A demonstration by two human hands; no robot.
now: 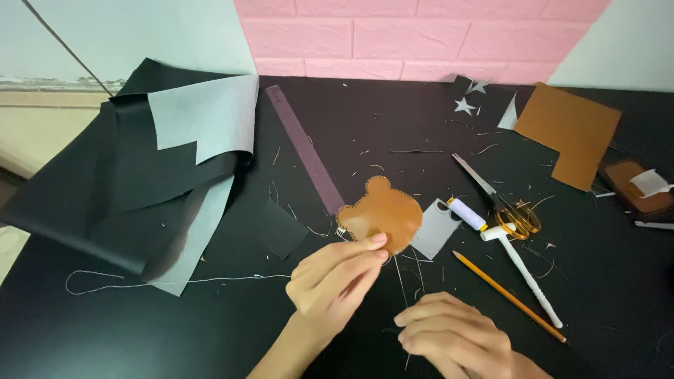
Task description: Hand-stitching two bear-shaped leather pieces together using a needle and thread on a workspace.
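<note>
On the matte black desk (140, 330), the left hand (335, 277) pinches the lower edge of a bear-head leather piece (382, 214) between thumb and fingertips — a smooth tan shape with two rounded ears and a line of pale stitches running round its rim, held just above the desk near the centre. At about five o'clock from it the right hand (453, 333) rests knuckles up with its fingers curled in, and fine pale thread (401, 281) runs between the piece and that hand; whether the fingers actually grip the thread or a needle I cannot tell. At three o'clock from the leather piece lies a small grey scrap (435, 228) with a notched top edge, then a white thread spool (467, 213), gold-handled scissors (509, 207) and a slim white-handled tool (526, 274). A wooden pencil (509, 297) lies slanted at four o'clock. A long dull purple strip (305, 147) stretches away toward eleven o'clock. At nine o'clock, big sheets of black leatherette (105, 182) are folded over loosely, showing a soft grey backing (207, 116), with a small black square offcut (281, 228) beside them and a loose white thread (175, 281) trailing below. At two o'clock lies a flat tan leather sheet (569, 133) with a stepped cut-out corner, and short thread clippings are scattered across the desk.
</note>
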